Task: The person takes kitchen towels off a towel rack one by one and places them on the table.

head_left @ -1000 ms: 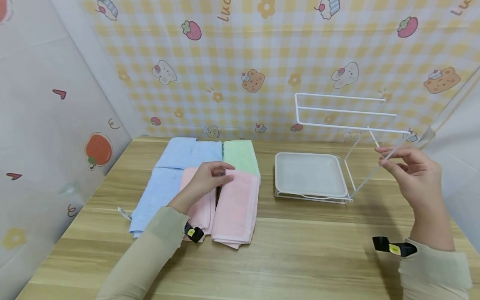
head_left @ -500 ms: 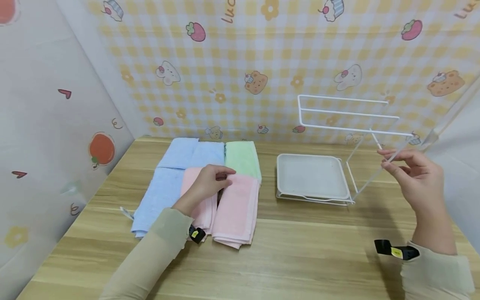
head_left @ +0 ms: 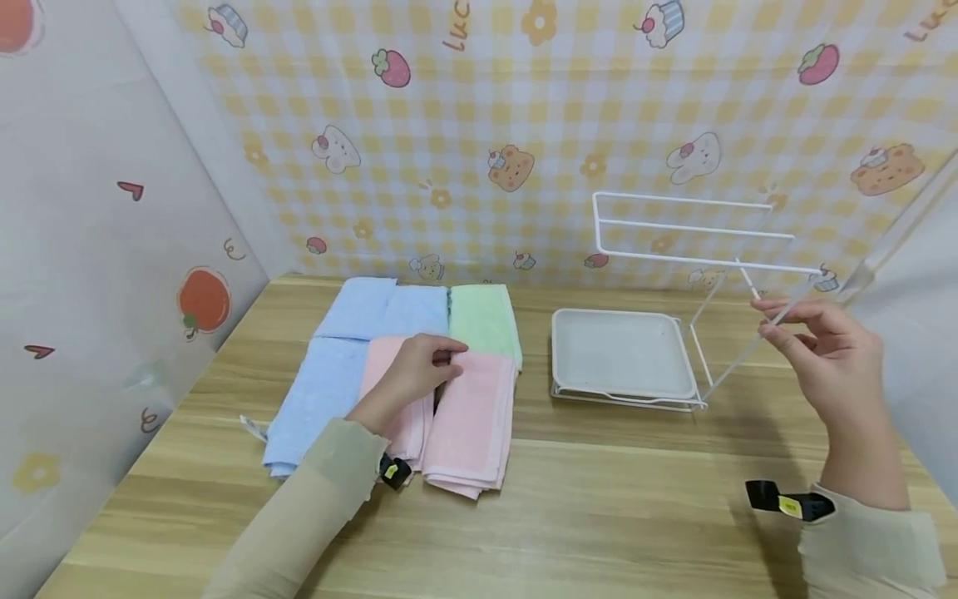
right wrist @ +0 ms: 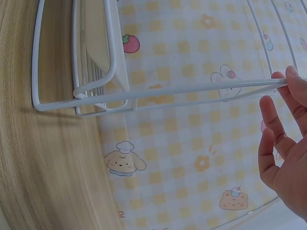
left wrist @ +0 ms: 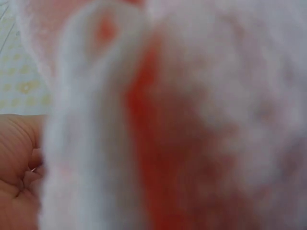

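Observation:
My left hand [head_left: 421,366] is at the upper left corner of the right-hand folded pink towel [head_left: 471,424], thumb and fingers pinching its edge. Beneath that wrist lies a second folded pink towel [head_left: 407,428], partly hidden by the hand. Blurred pink towel cloth [left wrist: 230,96] fills most of the left wrist view and covers much of the hand. On the right, my right hand [head_left: 831,353] pinches the slanted side wire of a white wire rack [head_left: 707,258] between thumb and fingers. The rack's top bars stand above its white tray [head_left: 624,353].
Folded blue towels [head_left: 322,391] lie left of the pink ones, with a small tag at the lower left. Behind the right pink towel is a green towel [head_left: 482,316]. A patterned cloth wall [head_left: 449,108] rises behind the wooden table [head_left: 599,516].
The left thumb and fingers have shifted slightly down at the pink towel's upper corner. The right hand keeps its hold on the rack. The head view has moved a little.

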Demonstrator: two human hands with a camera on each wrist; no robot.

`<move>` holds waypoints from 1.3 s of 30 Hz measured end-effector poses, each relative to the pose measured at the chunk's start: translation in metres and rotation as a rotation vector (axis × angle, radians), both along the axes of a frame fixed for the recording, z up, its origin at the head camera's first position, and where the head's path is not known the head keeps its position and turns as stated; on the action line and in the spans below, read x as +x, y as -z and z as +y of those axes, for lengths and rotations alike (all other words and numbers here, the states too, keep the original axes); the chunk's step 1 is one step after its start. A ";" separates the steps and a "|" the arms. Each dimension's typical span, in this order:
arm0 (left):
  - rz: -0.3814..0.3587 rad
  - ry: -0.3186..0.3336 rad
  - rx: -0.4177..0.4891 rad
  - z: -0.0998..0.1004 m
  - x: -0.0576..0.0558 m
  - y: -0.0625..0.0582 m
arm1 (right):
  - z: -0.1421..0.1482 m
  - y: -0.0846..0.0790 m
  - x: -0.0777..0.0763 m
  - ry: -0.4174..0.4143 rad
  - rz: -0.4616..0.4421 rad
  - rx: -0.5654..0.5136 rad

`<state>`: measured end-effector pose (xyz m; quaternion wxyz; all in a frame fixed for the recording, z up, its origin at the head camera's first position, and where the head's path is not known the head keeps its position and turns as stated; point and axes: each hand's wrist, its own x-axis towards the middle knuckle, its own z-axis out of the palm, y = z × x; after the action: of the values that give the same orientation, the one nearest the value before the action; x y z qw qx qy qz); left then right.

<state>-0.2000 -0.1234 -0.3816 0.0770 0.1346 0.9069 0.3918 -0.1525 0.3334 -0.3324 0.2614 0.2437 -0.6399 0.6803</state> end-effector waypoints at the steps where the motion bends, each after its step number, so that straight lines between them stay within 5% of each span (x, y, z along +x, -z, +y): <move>1: -0.003 0.002 0.003 0.000 0.002 -0.001 | 0.000 0.001 0.001 0.003 -0.004 0.004; 6: 0.075 0.054 -0.032 0.001 0.012 -0.008 | 0.002 0.001 0.001 0.026 0.000 0.018; 9: 0.121 0.145 -0.067 0.001 0.020 -0.017 | 0.001 -0.001 -0.001 0.030 0.010 0.021; 15: 0.071 0.329 -0.150 -0.005 0.030 -0.023 | 0.001 -0.002 -0.003 0.025 -0.016 0.010; 25: -0.002 0.350 -0.223 -0.019 0.032 -0.008 | -0.005 0.004 -0.007 0.014 0.014 0.052; 35: 0.016 0.350 -0.225 -0.021 0.030 -0.001 | -0.005 0.004 -0.010 0.027 0.027 0.058; 39: 0.051 0.369 -0.229 -0.023 0.032 -0.004 | -0.004 -0.001 -0.005 0.104 -0.007 0.162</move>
<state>-0.1681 -0.1460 -0.3775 0.1395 0.2987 0.9070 0.2618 -0.1579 0.3296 -0.3313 0.2735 0.2284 -0.7056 0.6125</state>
